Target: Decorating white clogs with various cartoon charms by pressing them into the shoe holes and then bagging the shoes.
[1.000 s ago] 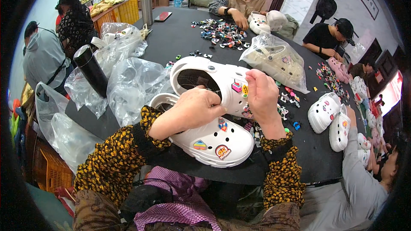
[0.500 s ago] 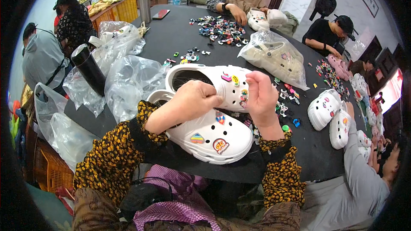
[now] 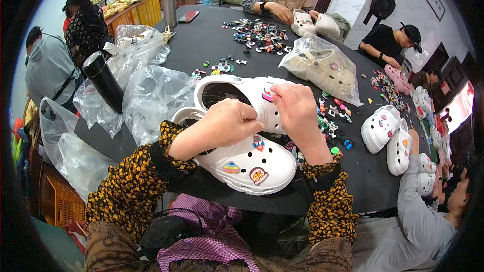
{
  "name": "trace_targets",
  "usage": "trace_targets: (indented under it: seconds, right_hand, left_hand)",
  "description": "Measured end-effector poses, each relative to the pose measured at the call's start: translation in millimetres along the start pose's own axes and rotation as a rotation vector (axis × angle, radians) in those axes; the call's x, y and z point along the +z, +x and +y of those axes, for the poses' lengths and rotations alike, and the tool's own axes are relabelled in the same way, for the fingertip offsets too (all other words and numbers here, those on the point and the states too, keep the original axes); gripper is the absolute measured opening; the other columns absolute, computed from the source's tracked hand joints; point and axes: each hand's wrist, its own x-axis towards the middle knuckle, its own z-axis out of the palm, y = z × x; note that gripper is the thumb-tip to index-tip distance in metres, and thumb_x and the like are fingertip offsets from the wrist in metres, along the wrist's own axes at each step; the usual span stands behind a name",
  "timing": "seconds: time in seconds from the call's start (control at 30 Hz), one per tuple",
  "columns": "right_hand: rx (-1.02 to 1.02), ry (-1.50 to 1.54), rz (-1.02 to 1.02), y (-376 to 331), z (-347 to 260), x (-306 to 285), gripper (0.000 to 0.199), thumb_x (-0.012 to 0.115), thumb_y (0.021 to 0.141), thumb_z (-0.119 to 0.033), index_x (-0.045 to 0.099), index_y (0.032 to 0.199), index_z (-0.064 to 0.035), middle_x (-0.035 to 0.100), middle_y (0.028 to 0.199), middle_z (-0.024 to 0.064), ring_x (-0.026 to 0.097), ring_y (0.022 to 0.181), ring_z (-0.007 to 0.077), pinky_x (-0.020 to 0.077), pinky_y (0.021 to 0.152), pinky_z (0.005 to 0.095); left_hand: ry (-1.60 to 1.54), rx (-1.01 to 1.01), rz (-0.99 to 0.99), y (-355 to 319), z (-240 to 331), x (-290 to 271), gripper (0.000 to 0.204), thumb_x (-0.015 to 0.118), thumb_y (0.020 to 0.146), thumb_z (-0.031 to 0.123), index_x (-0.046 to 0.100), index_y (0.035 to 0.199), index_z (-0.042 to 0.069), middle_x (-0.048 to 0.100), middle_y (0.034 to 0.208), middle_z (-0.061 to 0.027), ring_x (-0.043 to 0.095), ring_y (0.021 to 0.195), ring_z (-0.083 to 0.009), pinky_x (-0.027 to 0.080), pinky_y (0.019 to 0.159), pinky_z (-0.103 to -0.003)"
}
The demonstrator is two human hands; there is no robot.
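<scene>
Two white clogs lie before me, toes pointing right. The near clog (image 3: 237, 168) bears several small charms, among them a rainbow-striped charm (image 3: 231, 167) and a round red-and-black charm (image 3: 258, 176). My left hand (image 3: 222, 125) is closed in a pinch above its upper part; whatever is between the fingers is hidden. Over the toe of the far clog (image 3: 247, 89) my right hand (image 3: 298, 116) is closed, fingers pressed together beside a pink charm (image 3: 267, 95). What these fingers hold cannot be made out, and the hand covers much of the toe.
Loose charms (image 3: 333, 116) lie right of the clogs, with a bigger pile (image 3: 262, 35) farther back. A bagged beige clog (image 3: 327, 65), plastic bags (image 3: 156, 95) and a black bottle (image 3: 103, 81) stand around. Another white pair (image 3: 380, 128) sits at right, where co-workers also handle clogs.
My right hand has moved left and down onto the far clog's toe, covering charms that showed before. My left hand has barely shifted.
</scene>
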Motion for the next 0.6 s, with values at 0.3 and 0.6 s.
trace_targets:
  seconds: [0.3,0.6]
  right_hand:
    - [0.120,-0.067,-0.015,5.3,-5.0,3.0,0.015,0.064,0.081,-0.015,0.053,0.087,-0.0073,0.056,0.078,0.0081,0.056,0.076,0.0280,0.0421,0.069,0.0401]
    - [0.139,-0.137,-0.045,6.3,-6.5,1.7,0.022,0.063,0.086,-0.026,0.051,0.083,-0.0070,0.055,0.076,0.0099,0.055,0.070,0.0297,0.0421,0.064,0.0412]
  left_hand:
    - [-0.002,0.026,-0.024,-2.0,-0.8,1.0,0.028,0.067,0.077,0.025,0.060,0.065,0.000,0.057,0.064,-0.0147,0.057,0.066,-0.0318,0.044,0.061,-0.042]
    - [0.003,0.059,-0.019,-2.5,-0.9,1.6,0.029,0.067,0.077,0.025,0.059,0.063,0.001,0.056,0.063,-0.0138,0.057,0.066,-0.0325,0.044,0.061,-0.042]
